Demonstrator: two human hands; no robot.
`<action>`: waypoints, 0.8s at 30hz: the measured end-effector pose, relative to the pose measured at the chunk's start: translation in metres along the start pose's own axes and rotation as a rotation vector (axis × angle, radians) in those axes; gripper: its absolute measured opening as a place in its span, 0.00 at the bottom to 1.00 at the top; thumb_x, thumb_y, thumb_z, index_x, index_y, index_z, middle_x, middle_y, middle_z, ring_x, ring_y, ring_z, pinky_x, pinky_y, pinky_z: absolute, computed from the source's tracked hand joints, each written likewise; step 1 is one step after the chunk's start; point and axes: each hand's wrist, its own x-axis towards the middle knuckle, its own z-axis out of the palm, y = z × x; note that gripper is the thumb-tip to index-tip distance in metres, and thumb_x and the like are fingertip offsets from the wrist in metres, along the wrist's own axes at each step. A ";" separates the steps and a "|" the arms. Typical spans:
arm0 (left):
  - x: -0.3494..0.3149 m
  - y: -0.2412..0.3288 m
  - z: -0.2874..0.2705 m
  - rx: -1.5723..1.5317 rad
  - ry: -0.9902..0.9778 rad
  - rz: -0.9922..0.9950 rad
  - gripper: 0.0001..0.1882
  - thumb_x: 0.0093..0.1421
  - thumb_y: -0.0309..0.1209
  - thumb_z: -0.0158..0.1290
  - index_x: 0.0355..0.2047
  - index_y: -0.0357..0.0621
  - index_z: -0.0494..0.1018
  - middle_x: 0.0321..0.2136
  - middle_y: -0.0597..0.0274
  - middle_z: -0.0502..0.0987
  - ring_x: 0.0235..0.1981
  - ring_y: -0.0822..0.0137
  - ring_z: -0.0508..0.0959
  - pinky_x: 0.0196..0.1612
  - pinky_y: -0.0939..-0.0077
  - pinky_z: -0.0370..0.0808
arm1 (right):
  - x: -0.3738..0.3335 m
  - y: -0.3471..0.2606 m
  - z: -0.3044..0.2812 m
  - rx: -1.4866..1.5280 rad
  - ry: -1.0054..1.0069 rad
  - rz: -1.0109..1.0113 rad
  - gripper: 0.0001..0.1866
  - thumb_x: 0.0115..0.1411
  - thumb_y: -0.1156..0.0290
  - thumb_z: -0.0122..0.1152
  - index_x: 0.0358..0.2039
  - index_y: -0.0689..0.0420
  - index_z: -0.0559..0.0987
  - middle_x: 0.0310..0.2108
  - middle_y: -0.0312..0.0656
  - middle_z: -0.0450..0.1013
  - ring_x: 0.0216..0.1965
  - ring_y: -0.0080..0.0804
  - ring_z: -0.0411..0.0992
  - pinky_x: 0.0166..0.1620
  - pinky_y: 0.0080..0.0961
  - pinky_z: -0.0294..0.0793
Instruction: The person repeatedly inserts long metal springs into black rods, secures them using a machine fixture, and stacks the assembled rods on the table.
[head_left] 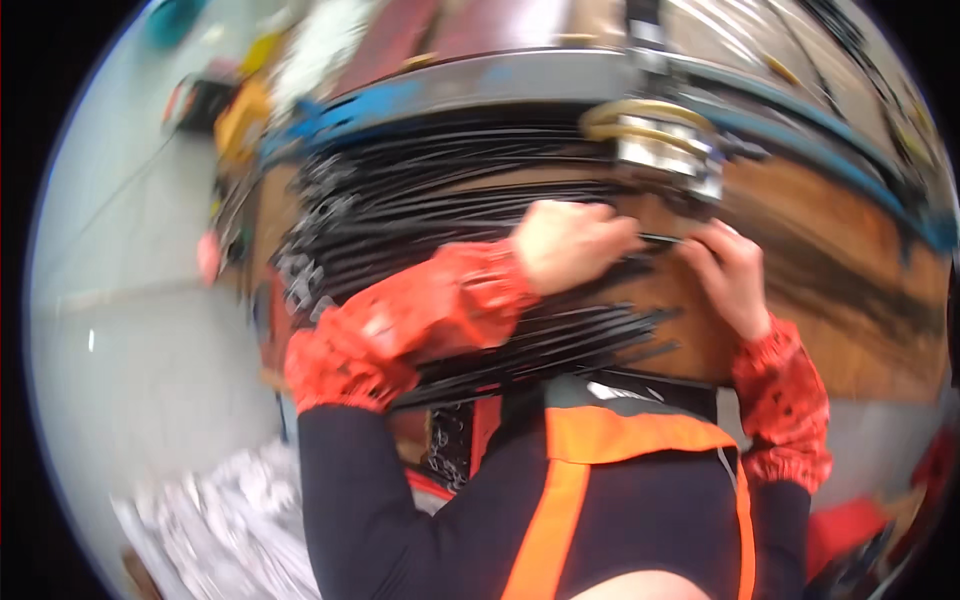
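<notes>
Nearest the camera is the person's own chest in a dark top with an orange vest point(580, 470), blurred by motion. Both forearms rise from it, each in a loose red patterned sleeve cover point(400, 330) gathered at the wrist.

The left hand point(570, 243) is curled, its fingers point(615, 235) closed toward the right around the end of a thin black rod point(660, 238). The right hand point(728, 270) meets it from the other side, fingertips bent in and pinching the same rod just beside the left fingertips. The two hands are nearly touching, with the short bare stretch of rod showing between them. How firm either grip is cannot be told through the blur.

Under and to the left of the fingers lies a thick bundle of long black rods point(420, 210), many laid side by side across a brown wooden worktop point(820, 300). More of them fan out below the left wrist.

Judging by its look, the rod is light, slim and fairly stiff, probably smooth and apt to slip or roll. A fingertip pinch near the end, as both hands have, looks right for guiding it. A long one would likely sag or whip if held only at one end.

Just beyond the fingers sits a brass and silver metal fitting point(660, 140) against a curved grey and blue rail point(480, 85).
</notes>
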 end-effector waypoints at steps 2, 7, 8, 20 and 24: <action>-0.005 -0.005 -0.001 -0.026 -0.032 -0.024 0.10 0.63 0.41 0.57 0.31 0.51 0.75 0.22 0.59 0.75 0.24 0.52 0.80 0.24 0.56 0.76 | 0.005 -0.004 0.003 -0.002 -0.035 -0.063 0.05 0.58 0.75 0.65 0.30 0.64 0.82 0.26 0.51 0.75 0.28 0.47 0.73 0.34 0.34 0.72; -0.022 -0.009 -0.015 -0.095 -0.030 -0.013 0.11 0.64 0.42 0.55 0.32 0.50 0.75 0.21 0.58 0.77 0.23 0.51 0.81 0.24 0.56 0.76 | 0.007 -0.032 0.014 -0.279 -0.015 -0.369 0.15 0.54 0.78 0.66 0.44 0.61 0.83 0.31 0.49 0.76 0.33 0.49 0.75 0.37 0.37 0.76; -0.023 -0.009 -0.017 -0.085 -0.099 -0.016 0.11 0.65 0.42 0.54 0.33 0.49 0.75 0.22 0.56 0.80 0.23 0.50 0.81 0.25 0.55 0.77 | 0.007 -0.040 0.019 -0.429 0.000 -0.450 0.20 0.54 0.77 0.67 0.49 0.59 0.82 0.33 0.48 0.76 0.33 0.49 0.75 0.37 0.37 0.77; -0.029 -0.030 -0.020 0.093 0.034 0.079 0.08 0.57 0.34 0.58 0.33 0.45 0.75 0.30 0.58 0.76 0.34 0.56 0.82 0.36 0.62 0.79 | 0.010 -0.021 0.085 -0.170 -0.022 -0.205 0.12 0.59 0.77 0.64 0.44 0.56 0.80 0.31 0.47 0.76 0.32 0.48 0.77 0.34 0.39 0.74; -0.009 -0.028 -0.021 0.150 0.104 0.229 0.08 0.52 0.31 0.58 0.32 0.47 0.74 0.29 0.61 0.74 0.34 0.59 0.80 0.34 0.65 0.79 | 0.008 -0.017 0.059 -0.107 0.058 -0.236 0.14 0.57 0.74 0.69 0.45 0.56 0.81 0.31 0.47 0.77 0.30 0.46 0.76 0.34 0.37 0.75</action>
